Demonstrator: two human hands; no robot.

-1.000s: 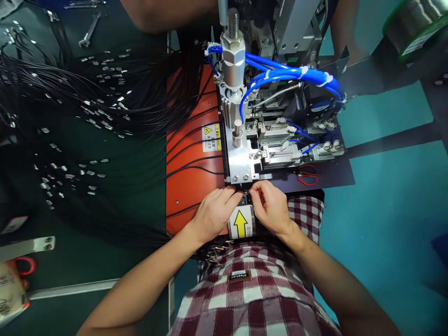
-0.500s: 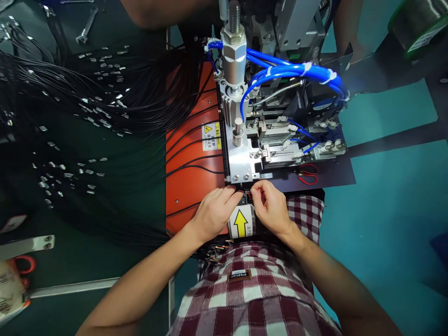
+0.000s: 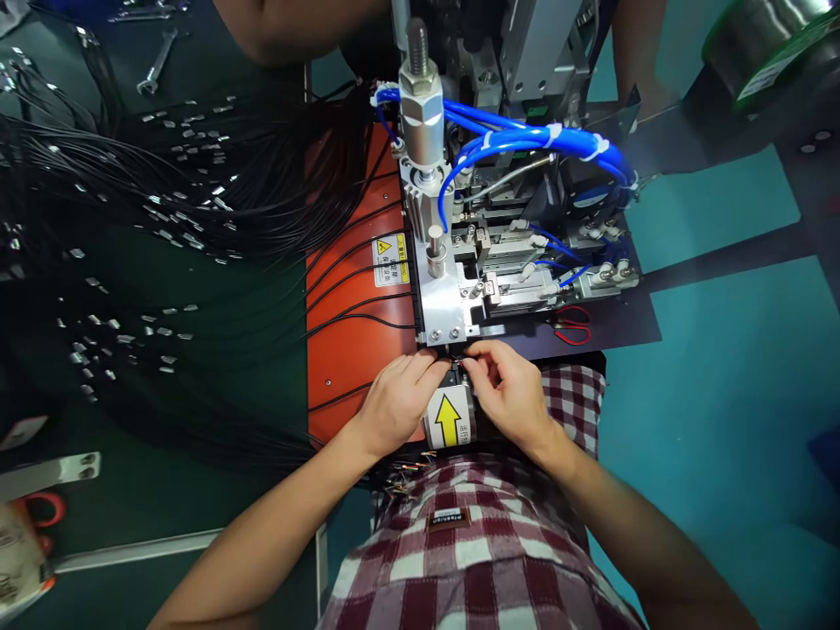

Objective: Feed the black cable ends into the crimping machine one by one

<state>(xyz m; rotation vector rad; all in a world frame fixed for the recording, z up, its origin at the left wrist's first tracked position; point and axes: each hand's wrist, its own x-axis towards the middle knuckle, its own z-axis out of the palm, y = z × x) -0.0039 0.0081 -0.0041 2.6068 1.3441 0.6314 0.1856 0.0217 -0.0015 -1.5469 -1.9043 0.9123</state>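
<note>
My left hand point(image 3: 400, 398) and my right hand point(image 3: 508, 389) meet at the front of a small metal machine point(image 3: 446, 302) with blue air hoses point(image 3: 525, 136). Both hands pinch the end of a thin black cable point(image 3: 456, 357) just below the machine's silver front plate. The fingertips almost touch each other. Under the hands sits a white label with a yellow arrow point(image 3: 448, 418). The cable's tip is hidden between my fingers.
Black cables point(image 3: 347, 297) run left over an orange plate point(image 3: 347, 350) into a big heap with metal ends point(image 3: 131, 219) on the dark green table. Red-handled snips point(image 3: 572, 325) lie right of the machine. A wrench point(image 3: 154, 63) lies far left. Another person's arm point(image 3: 295, 26) shows at the top.
The view has shifted slightly. My hands stay pinched at the same spot under the machine, with the fingers drawn a little closer together.
</note>
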